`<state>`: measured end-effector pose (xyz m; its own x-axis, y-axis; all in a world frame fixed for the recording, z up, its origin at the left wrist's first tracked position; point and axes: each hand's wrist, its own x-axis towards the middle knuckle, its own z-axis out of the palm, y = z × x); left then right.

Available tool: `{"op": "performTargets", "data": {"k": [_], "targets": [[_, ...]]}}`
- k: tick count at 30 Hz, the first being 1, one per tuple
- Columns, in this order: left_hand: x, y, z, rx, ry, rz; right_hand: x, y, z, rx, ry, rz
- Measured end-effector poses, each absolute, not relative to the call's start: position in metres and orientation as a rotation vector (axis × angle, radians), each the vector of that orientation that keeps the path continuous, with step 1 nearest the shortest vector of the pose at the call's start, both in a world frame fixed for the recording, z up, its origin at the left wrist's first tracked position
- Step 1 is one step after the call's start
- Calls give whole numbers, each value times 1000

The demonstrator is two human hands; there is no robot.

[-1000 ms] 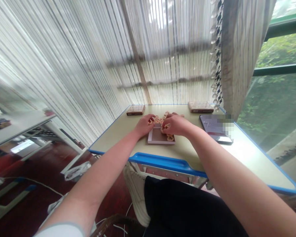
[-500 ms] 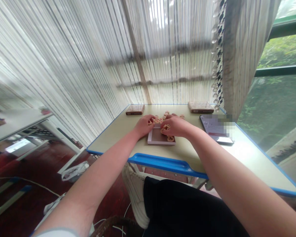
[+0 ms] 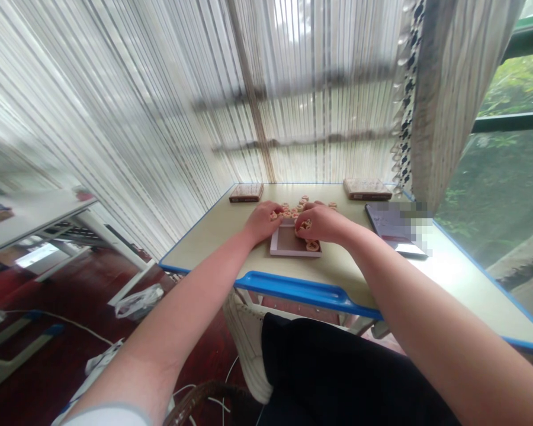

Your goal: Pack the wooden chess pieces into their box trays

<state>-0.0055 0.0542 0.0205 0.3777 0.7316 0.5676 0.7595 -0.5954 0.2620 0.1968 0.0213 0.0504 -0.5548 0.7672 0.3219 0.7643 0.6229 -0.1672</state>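
A shallow open box (image 3: 288, 253) with a pale rim and brown inside sits on the table. One round wooden Chinese chess piece (image 3: 312, 245) lies in its near right corner. My right hand (image 3: 323, 222) reaches over the box's right side, fingers curled and closed on a chess piece, with others partly hidden beneath. At the far left corner of the box, my left hand (image 3: 263, 221) has its fingers bent around a chess piece (image 3: 274, 216). Several more pieces (image 3: 287, 213) lie loosely beyond the box, between and behind both hands.
Two flat brown boxes (image 3: 246, 192) (image 3: 368, 189) lie at the table's back left and back right. A dark tablet-like object (image 3: 388, 228) is at right, partly blurred out. A blue tray edge (image 3: 293, 287) runs along the front of the table (image 3: 204, 239). Striped curtains hang behind.
The whole view has shifted slightly, so the table and box appear a little farther right and higher. Both hands keep nearly the same places at the box.
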Motion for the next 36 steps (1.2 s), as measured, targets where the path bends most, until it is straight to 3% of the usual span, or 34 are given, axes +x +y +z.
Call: {"op": "performTargets", "data": {"k": [27,36], "targets": [[-4,49,26,-2591,-1365,-1096,196,19,55,-1276,-2463,95],[-7,53,23,-2569,-1386,-1082,201,11,71,-1291,-2495,261]]}}
